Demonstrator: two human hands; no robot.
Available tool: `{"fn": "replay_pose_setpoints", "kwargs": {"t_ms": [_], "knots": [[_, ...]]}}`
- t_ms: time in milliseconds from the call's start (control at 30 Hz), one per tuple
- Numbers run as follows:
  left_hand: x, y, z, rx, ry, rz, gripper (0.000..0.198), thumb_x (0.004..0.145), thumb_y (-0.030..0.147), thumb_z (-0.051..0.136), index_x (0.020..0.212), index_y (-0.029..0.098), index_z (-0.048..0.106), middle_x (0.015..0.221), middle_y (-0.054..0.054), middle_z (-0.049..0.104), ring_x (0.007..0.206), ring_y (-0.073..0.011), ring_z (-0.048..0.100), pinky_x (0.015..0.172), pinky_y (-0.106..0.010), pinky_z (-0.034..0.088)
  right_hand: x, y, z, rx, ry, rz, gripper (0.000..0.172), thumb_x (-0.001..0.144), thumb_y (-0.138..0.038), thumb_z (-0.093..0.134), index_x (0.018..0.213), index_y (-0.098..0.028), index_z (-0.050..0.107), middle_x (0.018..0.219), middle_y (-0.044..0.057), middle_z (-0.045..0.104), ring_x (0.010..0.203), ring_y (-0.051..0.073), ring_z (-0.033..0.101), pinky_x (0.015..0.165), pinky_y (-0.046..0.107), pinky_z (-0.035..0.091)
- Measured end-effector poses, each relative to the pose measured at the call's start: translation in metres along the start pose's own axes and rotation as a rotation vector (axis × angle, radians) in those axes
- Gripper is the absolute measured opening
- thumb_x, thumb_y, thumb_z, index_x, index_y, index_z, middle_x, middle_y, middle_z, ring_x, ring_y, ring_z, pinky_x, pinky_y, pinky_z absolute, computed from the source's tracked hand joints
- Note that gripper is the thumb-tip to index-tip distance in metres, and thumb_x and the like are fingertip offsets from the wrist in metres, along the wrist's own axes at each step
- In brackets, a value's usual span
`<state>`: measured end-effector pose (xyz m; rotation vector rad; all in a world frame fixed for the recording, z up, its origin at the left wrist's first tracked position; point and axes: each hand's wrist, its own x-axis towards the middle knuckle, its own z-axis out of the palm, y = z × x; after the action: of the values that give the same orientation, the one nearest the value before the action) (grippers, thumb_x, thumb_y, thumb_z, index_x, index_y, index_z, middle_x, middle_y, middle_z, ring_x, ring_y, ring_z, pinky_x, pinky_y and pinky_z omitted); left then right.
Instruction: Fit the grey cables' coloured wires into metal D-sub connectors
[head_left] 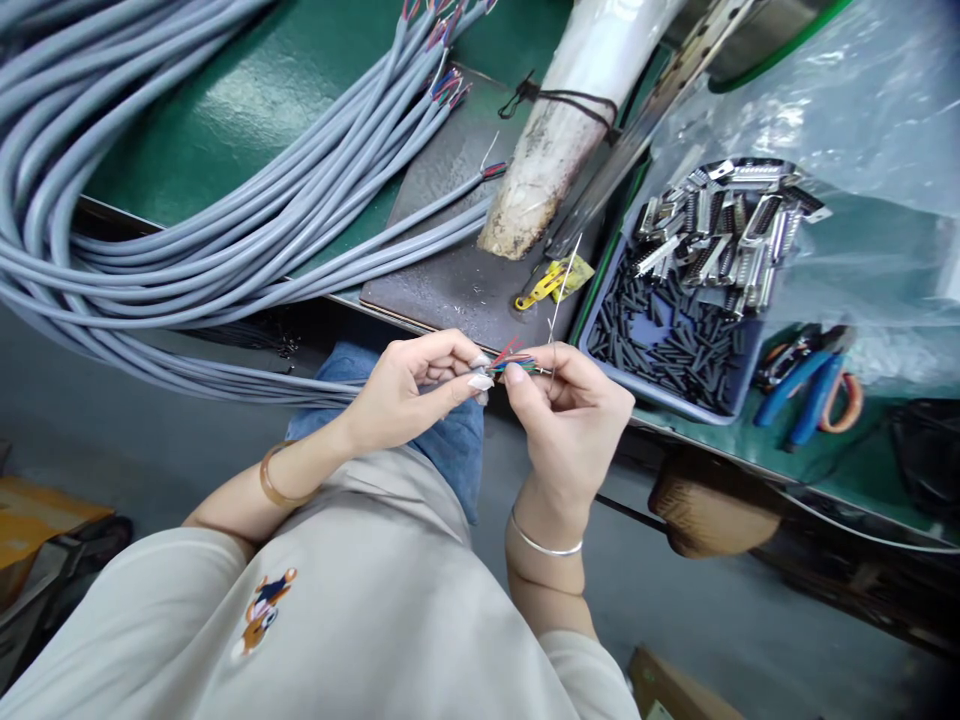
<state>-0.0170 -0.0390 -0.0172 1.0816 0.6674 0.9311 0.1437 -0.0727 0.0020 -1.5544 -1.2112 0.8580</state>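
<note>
My left hand (409, 390) is closed round the end of a grey cable (247, 378) that runs in from the left. Thin coloured wires (512, 359) fan out of that cable end between my two hands. My right hand (574, 405) pinches those coloured wires with thumb and fingers. A bare silvery wire (564, 285) sticks up from my right hand's grip. Both hands are held just in front of the green bench (247, 95), above my lap.
A thick bundle of grey cables (187, 200) lies over the bench at the left. A blue tray (679, 345) holds black tubing pieces and metal connectors (724, 225). Blue-handled pliers (806, 385) lie to its right. A white wrapped roll (570, 120) and a yellow clip (544, 285) sit behind my hands.
</note>
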Motion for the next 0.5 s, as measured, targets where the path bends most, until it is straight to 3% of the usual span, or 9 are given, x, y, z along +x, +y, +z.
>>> {"fn": "replay_pose_setpoints", "kwargs": {"t_ms": [100, 167, 300, 400, 500], "knots": [[-0.001, -0.002, 0.002, 0.069, 0.052, 0.054, 0.02, 0.084, 0.029, 0.081, 0.092, 0.015, 0.068, 0.079, 0.0, 0.072, 0.064, -0.0068, 0.065, 0.063, -0.016, 0.054, -0.002, 0.001, 0.003, -0.019, 0.011, -0.037, 0.007, 0.085, -0.025, 0.07, 0.081, -0.02, 0.07, 0.06, -0.007, 0.046, 0.046, 0.004, 0.028, 0.044, 0.023, 0.02], [-0.002, -0.005, 0.003, 0.188, 0.114, 0.147, 0.017, 0.087, 0.029, 0.078, 0.094, 0.015, 0.07, 0.084, -0.003, 0.075, 0.071, -0.0089, 0.069, 0.067, -0.017, 0.055, -0.005, 0.003, 0.005, -0.064, 0.061, -0.161, 0.003, 0.086, -0.023, 0.07, 0.084, -0.022, 0.072, 0.068, -0.005, 0.055, 0.046, 0.004, 0.029, 0.044, 0.023, 0.022], [-0.002, -0.013, 0.001, 0.587, 0.199, 0.513, 0.01, 0.094, 0.021, 0.067, 0.098, 0.017, 0.075, 0.092, -0.006, 0.08, 0.084, -0.0134, 0.074, 0.078, -0.023, 0.058, -0.01, 0.009, 0.007, -0.161, 0.165, -0.417, 0.008, 0.086, -0.02, 0.073, 0.09, -0.027, 0.075, 0.083, -0.001, 0.07, 0.048, 0.005, 0.038, 0.042, 0.024, 0.028], [0.001, -0.018, -0.004, 0.821, 0.2, 0.779, 0.015, 0.094, 0.014, 0.063, 0.103, 0.019, 0.075, 0.092, -0.006, 0.081, 0.083, -0.0136, 0.075, 0.078, -0.024, 0.057, -0.012, 0.014, 0.005, -0.147, 0.156, -0.416, 0.008, 0.086, -0.022, 0.075, 0.092, -0.028, 0.076, 0.083, 0.0, 0.071, 0.049, 0.007, 0.043, 0.04, 0.024, 0.028], [0.003, -0.02, -0.006, 0.889, 0.175, 0.855, 0.017, 0.094, 0.012, 0.062, 0.105, 0.019, 0.073, 0.093, -0.006, 0.081, 0.077, -0.0118, 0.073, 0.072, -0.022, 0.054, -0.013, 0.016, 0.001, -0.105, 0.132, -0.352, 0.007, 0.086, -0.023, 0.075, 0.091, -0.028, 0.076, 0.082, 0.0, 0.071, 0.052, 0.008, 0.047, 0.041, 0.025, 0.028]]}}
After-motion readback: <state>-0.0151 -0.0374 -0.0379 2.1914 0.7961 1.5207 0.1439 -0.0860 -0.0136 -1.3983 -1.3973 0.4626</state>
